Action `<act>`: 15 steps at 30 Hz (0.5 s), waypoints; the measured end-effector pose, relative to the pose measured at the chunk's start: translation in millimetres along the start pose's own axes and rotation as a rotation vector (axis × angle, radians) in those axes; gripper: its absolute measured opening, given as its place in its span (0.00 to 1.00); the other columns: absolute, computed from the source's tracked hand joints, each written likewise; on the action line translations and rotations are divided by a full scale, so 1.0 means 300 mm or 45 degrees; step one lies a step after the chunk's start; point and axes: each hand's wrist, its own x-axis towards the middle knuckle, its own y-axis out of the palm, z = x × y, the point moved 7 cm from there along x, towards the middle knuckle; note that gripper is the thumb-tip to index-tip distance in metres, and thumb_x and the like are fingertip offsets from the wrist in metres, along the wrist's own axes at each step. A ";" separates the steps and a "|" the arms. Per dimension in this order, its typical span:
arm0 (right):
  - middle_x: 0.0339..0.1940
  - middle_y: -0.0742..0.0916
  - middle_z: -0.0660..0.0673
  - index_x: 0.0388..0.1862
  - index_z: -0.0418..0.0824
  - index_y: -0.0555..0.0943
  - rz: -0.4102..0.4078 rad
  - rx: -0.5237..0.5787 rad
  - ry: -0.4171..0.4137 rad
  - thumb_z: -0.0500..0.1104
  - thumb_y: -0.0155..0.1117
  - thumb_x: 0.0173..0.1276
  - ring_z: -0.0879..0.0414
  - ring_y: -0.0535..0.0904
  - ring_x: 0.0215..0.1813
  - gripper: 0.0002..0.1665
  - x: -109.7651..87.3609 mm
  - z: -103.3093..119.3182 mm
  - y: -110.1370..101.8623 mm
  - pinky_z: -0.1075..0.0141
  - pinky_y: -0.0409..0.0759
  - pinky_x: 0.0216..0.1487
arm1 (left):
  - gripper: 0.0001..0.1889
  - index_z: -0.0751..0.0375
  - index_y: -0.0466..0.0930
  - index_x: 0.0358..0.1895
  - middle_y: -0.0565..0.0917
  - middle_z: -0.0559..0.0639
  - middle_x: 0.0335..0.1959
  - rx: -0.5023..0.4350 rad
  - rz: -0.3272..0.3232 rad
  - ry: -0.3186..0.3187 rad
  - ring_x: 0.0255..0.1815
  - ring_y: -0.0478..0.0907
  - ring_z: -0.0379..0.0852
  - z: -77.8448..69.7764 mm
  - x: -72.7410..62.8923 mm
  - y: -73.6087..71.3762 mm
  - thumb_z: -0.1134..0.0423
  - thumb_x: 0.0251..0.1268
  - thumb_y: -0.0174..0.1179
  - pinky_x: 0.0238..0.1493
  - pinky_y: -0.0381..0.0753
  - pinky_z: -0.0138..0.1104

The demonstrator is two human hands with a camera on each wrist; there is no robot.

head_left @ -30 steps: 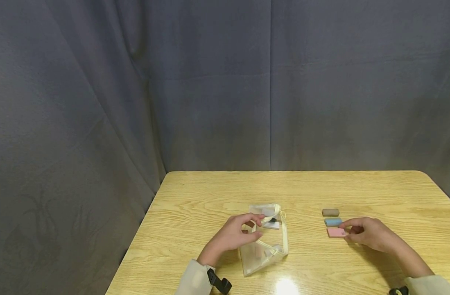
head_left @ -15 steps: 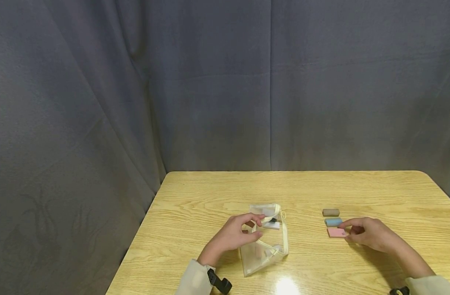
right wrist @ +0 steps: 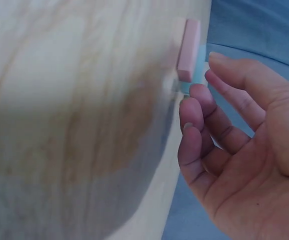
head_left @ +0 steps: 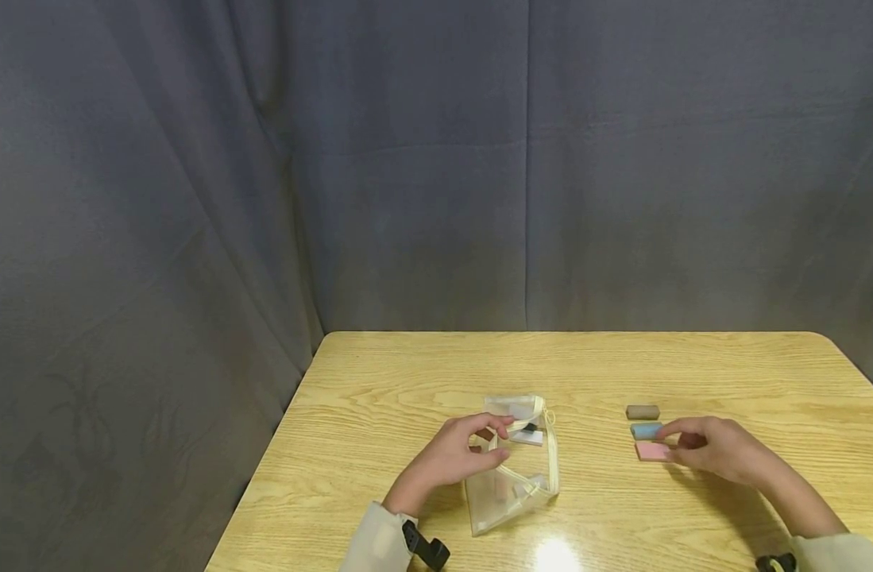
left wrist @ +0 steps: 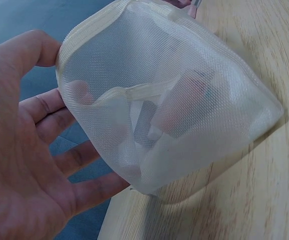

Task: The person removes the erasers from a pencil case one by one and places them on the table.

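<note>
Right hand (head_left: 718, 451) loose, left hand (head_left: 453, 451) spread

The right fingers curve half-open, with nothing clearly gripped; whether they touch the blue block (head_left: 645, 430) towards 10 o'clock or the pink block (head_left: 651, 452) at 9, I can't tell. Pinching 1 block by its ends should spare its neighbour. The left fingers fan wide against the mesh bag (head_left: 488, 502) at 3 o'clock, best held steady. Mesh-blurred contents include 1 dark grey piece (left wrist: 145, 120), 1 reddish piece (left wrist: 182, 104).

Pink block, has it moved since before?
No: in the head view, the pink block shows no clear shift any way, judged against the far edge of the table.
</note>
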 end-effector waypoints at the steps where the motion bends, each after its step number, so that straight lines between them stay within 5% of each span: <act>1: 0.30 0.81 0.53 0.53 0.38 0.85 -0.003 -0.003 -0.001 0.44 0.70 0.69 0.66 0.69 0.29 0.17 0.001 0.005 -0.002 0.70 0.71 0.27 | 0.10 0.52 0.80 0.47 0.77 0.34 0.68 0.000 0.001 0.000 0.52 0.78 0.40 0.001 0.000 0.001 0.53 0.70 0.65 0.50 0.81 0.32; 15: 0.35 0.82 0.50 0.59 0.36 0.82 0.037 0.021 0.060 0.46 0.69 0.70 0.61 0.70 0.31 0.23 0.035 0.099 -0.020 0.68 0.70 0.28 | 0.11 0.56 0.80 0.47 0.77 0.35 0.67 -0.019 -0.010 -0.002 0.51 0.78 0.42 -0.007 0.000 0.002 0.54 0.70 0.65 0.50 0.81 0.33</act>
